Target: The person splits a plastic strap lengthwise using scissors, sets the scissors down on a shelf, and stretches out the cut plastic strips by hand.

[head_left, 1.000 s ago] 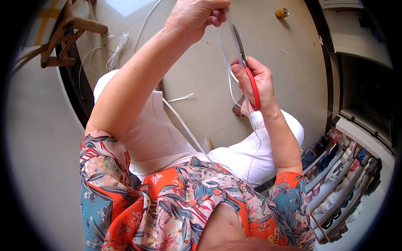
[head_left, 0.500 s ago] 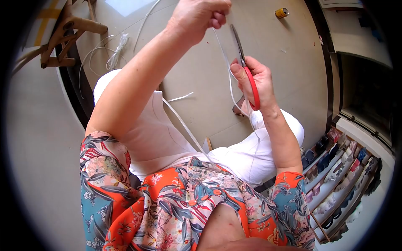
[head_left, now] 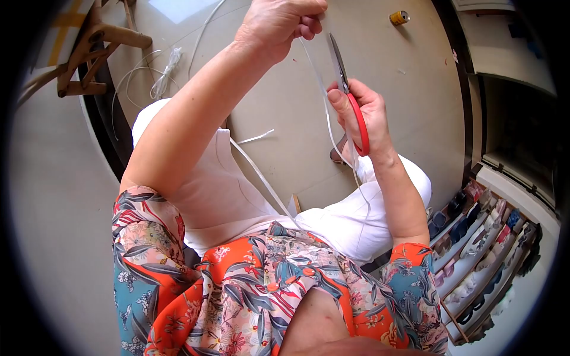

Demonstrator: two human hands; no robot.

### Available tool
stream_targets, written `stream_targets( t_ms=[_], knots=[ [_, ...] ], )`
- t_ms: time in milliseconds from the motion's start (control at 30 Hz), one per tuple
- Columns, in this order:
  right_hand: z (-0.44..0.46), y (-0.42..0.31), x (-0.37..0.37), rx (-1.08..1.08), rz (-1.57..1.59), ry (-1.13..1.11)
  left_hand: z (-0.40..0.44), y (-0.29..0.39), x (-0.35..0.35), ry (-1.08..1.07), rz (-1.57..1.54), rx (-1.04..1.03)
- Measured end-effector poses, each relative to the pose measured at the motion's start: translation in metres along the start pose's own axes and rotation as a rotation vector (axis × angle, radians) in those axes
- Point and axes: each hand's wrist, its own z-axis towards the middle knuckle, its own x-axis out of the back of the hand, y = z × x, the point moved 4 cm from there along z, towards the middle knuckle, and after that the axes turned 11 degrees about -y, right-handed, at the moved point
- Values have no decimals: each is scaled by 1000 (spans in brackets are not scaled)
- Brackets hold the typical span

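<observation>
Quick shift here: vs 1 s ago, the white strand's (head_left: 327, 115) bend beside the R hand's (head_left: 368, 110) thumb is gone; it now runs from under the L hand (head_left: 276, 26), past the R hand, toward the white trousers (head_left: 344, 225). Slack's likely taken up. L hand's curled in, apparently round the strand. R hand grips red-handled scissors (head_left: 358, 117), tips near L hand; can't tell re blade contact. Tied bundle (head_left: 166, 74) left of L hand, 1 can (head_left: 399, 18) right.
</observation>
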Motion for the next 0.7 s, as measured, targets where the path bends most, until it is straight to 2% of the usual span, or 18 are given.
stream_targets(
  t_ms=[267, 467, 700],
  knots=[
    [4, -6, -5, 78, 51, 56, -6, -7, -6, -10, -9, 37],
    [0, -4, -4, -2, -1, 17, -4, -9, -5, -35, -5, 61],
    [0, 3, -6, 36, 69, -22, 12, 7, 8, -63, -7, 2]
  ],
)
